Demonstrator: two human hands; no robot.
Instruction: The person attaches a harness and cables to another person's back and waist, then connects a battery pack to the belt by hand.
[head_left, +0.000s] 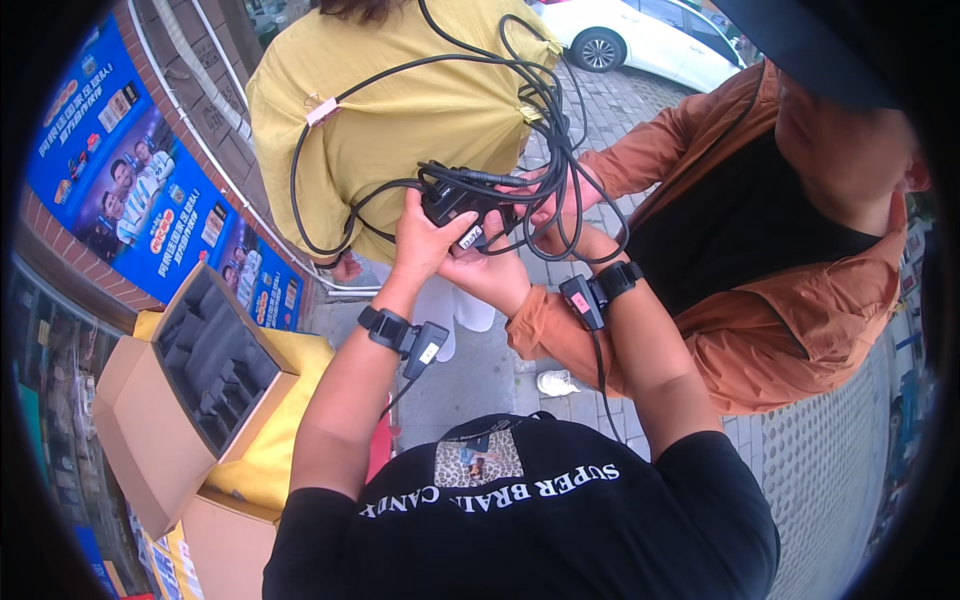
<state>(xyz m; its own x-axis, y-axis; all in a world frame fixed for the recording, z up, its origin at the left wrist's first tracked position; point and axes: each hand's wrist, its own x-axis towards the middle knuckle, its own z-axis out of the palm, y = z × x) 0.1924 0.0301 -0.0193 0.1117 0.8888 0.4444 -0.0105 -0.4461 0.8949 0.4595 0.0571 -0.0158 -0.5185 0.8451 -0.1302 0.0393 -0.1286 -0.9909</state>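
My left hand (424, 238) grips the left end of a black electronic box (459, 201) with a white tag. The fingers of my right hand (568, 234) are partly hidden behind a tied bundle of black cable (559, 142); its grip is unclear. A co-worker in an orange jacket has one hand (486, 271) under the box and another (574, 187) at the cable. The box is close behind the back of a person in a yellow shirt (405, 112). Cable loops hang there, with a pink binder clip (322, 111) and a yellow clip (529, 114) on the shirt.
An open cardboard box with dark foam (217, 360) stands at the left on yellow cloth (259, 450), by another cardboard box (229, 544). Blue posters (142, 165) cover the wall. The co-worker (750, 247) stands close at the right. A white car (660, 37) is parked beyond.
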